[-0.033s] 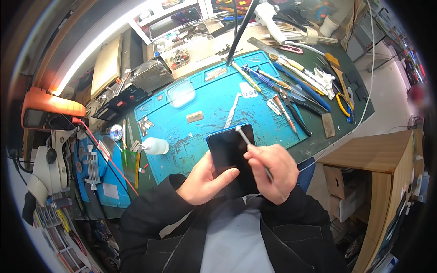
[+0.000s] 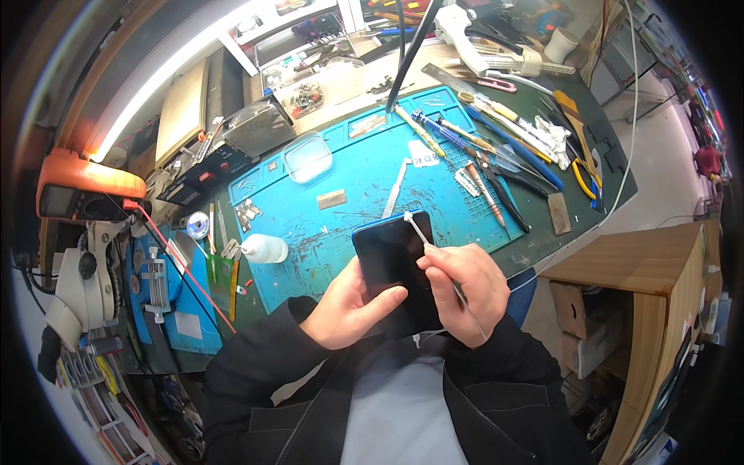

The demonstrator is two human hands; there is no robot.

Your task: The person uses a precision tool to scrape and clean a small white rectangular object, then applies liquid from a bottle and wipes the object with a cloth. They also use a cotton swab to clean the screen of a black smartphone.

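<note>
A smartphone (image 2: 391,267) with a dark screen and blue edge is held upright-tilted in front of my chest. My left hand (image 2: 349,306) grips its left side, thumb lying over the lower screen. In my right hand (image 2: 469,293) is a slim pale stick with a white tip (image 2: 417,229), pinched between thumb and fingers. That tip is at the phone's top edge, near the right corner; whether it touches cannot be told. Just beyond the phone lies a slim white brush-like tool (image 2: 395,188) on the blue work mat (image 2: 298,271).
A white squeeze bottle (image 2: 265,248) and a clear plastic box (image 2: 308,158) stand left on the mat. Tweezers, pliers (image 2: 515,177) and screwdrivers lie at the right. An orange meter (image 2: 89,188) is far left, with a red cable. A wooden cabinet (image 2: 624,260) stands right.
The white tip and my right hand have shifted slightly to the right along the phone's top edge. My left hand and the phone stay in place.
</note>
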